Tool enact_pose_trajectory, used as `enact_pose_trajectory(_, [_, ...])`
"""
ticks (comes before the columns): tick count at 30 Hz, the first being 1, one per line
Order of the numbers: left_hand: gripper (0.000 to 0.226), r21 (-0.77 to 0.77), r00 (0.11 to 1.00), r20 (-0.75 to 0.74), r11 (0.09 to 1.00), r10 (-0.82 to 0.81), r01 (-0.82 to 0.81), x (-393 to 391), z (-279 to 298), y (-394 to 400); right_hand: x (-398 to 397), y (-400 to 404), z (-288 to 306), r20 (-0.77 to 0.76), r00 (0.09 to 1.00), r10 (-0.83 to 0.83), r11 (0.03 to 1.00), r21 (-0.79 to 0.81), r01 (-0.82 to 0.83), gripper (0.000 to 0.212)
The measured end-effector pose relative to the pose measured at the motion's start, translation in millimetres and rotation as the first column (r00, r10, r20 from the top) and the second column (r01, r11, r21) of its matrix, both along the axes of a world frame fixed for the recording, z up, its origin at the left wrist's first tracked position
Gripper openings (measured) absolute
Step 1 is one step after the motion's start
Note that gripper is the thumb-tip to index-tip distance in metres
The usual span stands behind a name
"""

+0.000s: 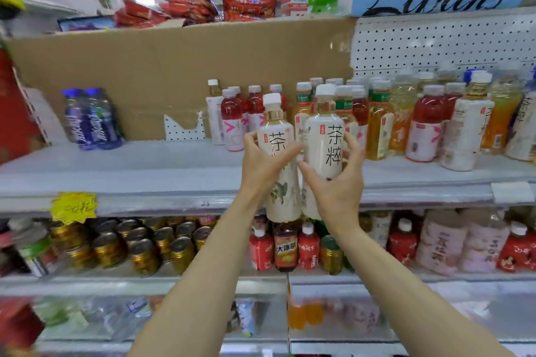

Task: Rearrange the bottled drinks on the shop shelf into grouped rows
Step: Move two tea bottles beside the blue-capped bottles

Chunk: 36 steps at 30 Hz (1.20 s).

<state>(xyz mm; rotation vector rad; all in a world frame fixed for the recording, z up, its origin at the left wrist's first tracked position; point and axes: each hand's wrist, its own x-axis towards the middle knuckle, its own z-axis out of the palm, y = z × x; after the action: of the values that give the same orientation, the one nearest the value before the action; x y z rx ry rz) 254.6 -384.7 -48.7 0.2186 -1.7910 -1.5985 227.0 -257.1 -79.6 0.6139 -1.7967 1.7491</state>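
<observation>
Left hand point(262, 164) wrapped around the left tea bottle point(280, 159), fingers across its white label and thumb at the label's near edge; right hand point(338, 182) wrapped around the right tea bottle point(323, 145), thumb across the front low down and fingertips curled round its far side; both bottles upright, white-capped, pale-labelled with dark characters, side by side and touching or nearly so, held in the air in front of the middle shelf point(130, 165), their bases hanging below its front edge; on that shelf, behind and to the right of the held pair, a crowd of standing drinks: red bottles point(232, 122) just left of the pair, amber and orange bottles point(377, 122) to the right; two blue bottles point(92, 122) well apart at the shelf's left end; the stretch of shelf between them bare; a brown cardboard sheet point(174, 66) at the shelf's back; tins point(145, 243) on the level beneath.
</observation>
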Motion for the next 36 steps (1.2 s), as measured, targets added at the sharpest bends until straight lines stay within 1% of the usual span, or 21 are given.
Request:
enact_pose_trajectory(5, [0.062,0.017,0.995,-0.026,0.995,0.1,-0.099,51,-12,-89,42,-85,-6,0.015,0.998,0.062,0.998,-0.01,-0.062,0.083])
enact_pose_trajectory(9, [0.061,-0.001,0.987,-0.039,0.987,0.158,-0.158,88,-12,-156,74,-152,-10,0.017,0.994,0.11,0.993,-0.041,-0.109,0.082])
enact_pose_trajectory(12, [0.055,-0.007,0.976,-0.047,0.977,0.211,-0.211,105,-7,-199,84,-196,-3,0.034,0.987,0.159,0.986,-0.05,-0.157,0.078])
enact_pose_trajectory(15, [0.055,-0.026,0.968,-0.046,0.968,0.247,-0.248,112,-2,-238,88,-235,5,0.031,0.982,0.189,0.981,-0.047,-0.187,0.078])
enact_pose_trajectory(18, [0.055,-0.008,0.961,-0.06,0.963,0.269,-0.27,111,-1,-272,86,-270,7,0.013,0.974,0.225,0.974,-0.033,-0.224,0.078])
enact_pose_trajectory(20, [0.05,-0.017,0.958,-0.08,0.961,0.275,-0.277,107,0,-291,79,-293,9,-0.002,0.97,0.242,0.97,-0.03,-0.242,0.078])
enact_pose_trajectory(24, [0.045,-0.001,0.946,-0.12,0.953,0.3,-0.302,99,5,-328,61,-335,13,0.029,0.973,0.23,0.973,-0.015,-0.23,0.086])
enact_pose_trajectory(27, [0.044,-0.071,0.938,-0.135,0.941,0.319,-0.33,92,12,-357,47,-362,14,0.052,0.966,0.252,0.967,0.015,-0.253,0.088])
enact_pose_trajectory(31, [0.045,-0.117,0.945,-0.114,0.94,0.306,-0.319,76,12,-399,31,-403,16,0.077,0.969,0.234,0.968,0.077,-0.24,0.082])
enact_pose_trajectory(33, [0.044,-0.144,0.953,-0.099,0.943,0.288,-0.3,64,9,-422,20,-427,17,0.076,0.971,0.228,0.968,0.091,-0.235,0.079])
enact_pose_trajectory(36, [0.049,-0.165,0.964,-0.07,0.95,0.255,-0.263,47,2,-456,5,-465,18,0.07,0.978,0.198,0.971,0.122,-0.205,0.08])
